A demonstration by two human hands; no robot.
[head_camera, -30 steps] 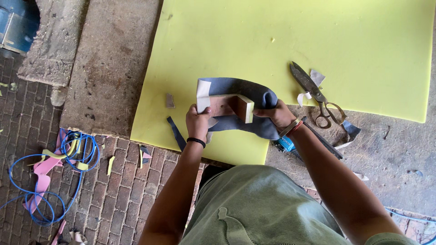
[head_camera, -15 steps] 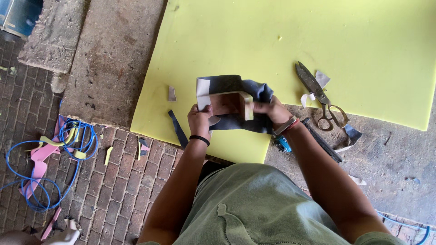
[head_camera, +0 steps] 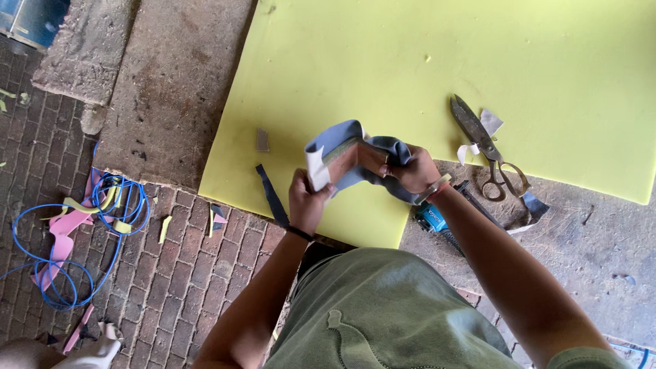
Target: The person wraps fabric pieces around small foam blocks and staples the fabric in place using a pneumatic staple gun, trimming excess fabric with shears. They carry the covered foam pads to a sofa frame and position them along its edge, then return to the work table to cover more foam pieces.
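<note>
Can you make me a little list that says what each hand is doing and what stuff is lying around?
left hand: grips the near end of a wooden block wrapped in blue-grey fabric
right hand: holds the fabric against the block's other side
surface: yellow foam sheet on the ground
scissors: lying shut on the foam's edge, right of the hands
blue tool: on the ground under the right wrist
dark strip: on the foam, left of the hands
blue cable: coiled on the brick floor, far left
</note>
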